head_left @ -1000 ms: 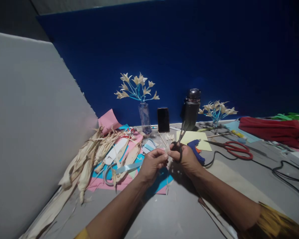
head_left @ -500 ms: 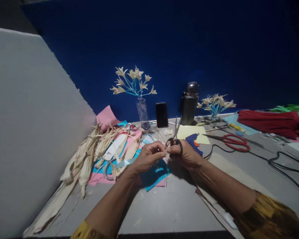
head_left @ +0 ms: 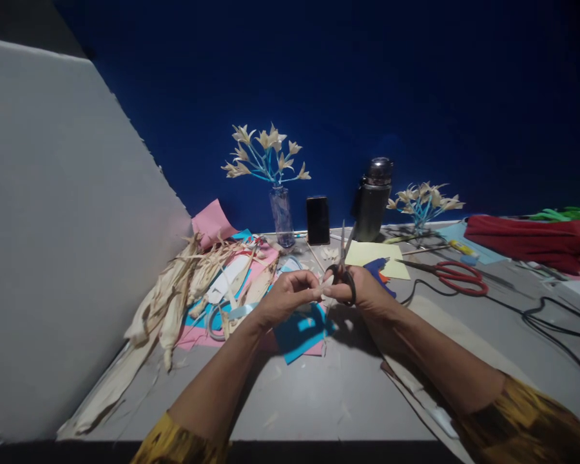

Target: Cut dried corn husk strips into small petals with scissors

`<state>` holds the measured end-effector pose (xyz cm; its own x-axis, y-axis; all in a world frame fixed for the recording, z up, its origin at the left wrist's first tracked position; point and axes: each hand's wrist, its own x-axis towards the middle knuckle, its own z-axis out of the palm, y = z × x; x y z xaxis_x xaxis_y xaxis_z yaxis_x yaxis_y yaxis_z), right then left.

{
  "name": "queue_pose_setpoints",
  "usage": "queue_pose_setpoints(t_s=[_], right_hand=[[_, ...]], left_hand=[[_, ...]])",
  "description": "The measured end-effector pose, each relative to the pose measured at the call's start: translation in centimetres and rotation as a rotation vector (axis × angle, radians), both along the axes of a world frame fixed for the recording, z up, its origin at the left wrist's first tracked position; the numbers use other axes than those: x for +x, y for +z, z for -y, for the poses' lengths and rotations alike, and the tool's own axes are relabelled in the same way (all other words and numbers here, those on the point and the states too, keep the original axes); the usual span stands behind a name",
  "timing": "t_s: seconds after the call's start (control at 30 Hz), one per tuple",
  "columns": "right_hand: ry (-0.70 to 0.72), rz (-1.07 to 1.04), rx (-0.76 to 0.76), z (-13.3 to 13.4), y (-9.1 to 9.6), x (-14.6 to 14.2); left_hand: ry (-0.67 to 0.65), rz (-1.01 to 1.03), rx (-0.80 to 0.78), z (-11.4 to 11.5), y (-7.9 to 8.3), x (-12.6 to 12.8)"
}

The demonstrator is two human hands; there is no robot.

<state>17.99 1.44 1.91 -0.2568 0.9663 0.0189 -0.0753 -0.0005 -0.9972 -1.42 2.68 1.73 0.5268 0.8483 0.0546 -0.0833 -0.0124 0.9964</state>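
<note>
My left hand [head_left: 286, 296] pinches a small pale strip of corn husk [head_left: 325, 283] at its fingertips. My right hand [head_left: 362, 293] meets it from the right, with fingers through the black handles of a pair of scissors [head_left: 343, 261] whose blades point up and away. The right fingertips also touch the husk piece. Both hands hover above blue paper [head_left: 297, 332] on the grey table [head_left: 319, 399].
Dried corn husks [head_left: 174, 303] and pink and blue paper scraps lie at the left. A vase of husk flowers [head_left: 267, 158], a phone [head_left: 318, 220], a metal flask [head_left: 373, 198], red scissors [head_left: 457, 274], a blue glue gun [head_left: 376, 266] and black cables [head_left: 551, 319] are around.
Both hands stay together on the husk piece and have shifted slightly; the scissors have tilted more upright. The view has shifted a little.
</note>
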Motion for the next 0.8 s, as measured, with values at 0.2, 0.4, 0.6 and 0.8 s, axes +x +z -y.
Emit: queue_pose_setpoints(t_s=[0.2,0.4,0.6,0.8], right_hand=[[0.031,-0.053,-0.003,-0.25,-0.33,0.34],[0.028,0.000,-0.002,-0.31,0.08,0.57],[0.046,-0.043,-0.024,0.17,0.19,0.00],[0.072,-0.232,-0.098,-0.64,0.01,0.71]], left_hand=[[-0.040,-0.015,0.005,0.08,0.19,-0.10],[-0.047,-0.005,-0.028,0.17,0.10,0.04],[-0.104,-0.006,0.034,0.22,0.25,0.27],[-0.115,0.027,-0.005,0.30,0.47,0.12]])
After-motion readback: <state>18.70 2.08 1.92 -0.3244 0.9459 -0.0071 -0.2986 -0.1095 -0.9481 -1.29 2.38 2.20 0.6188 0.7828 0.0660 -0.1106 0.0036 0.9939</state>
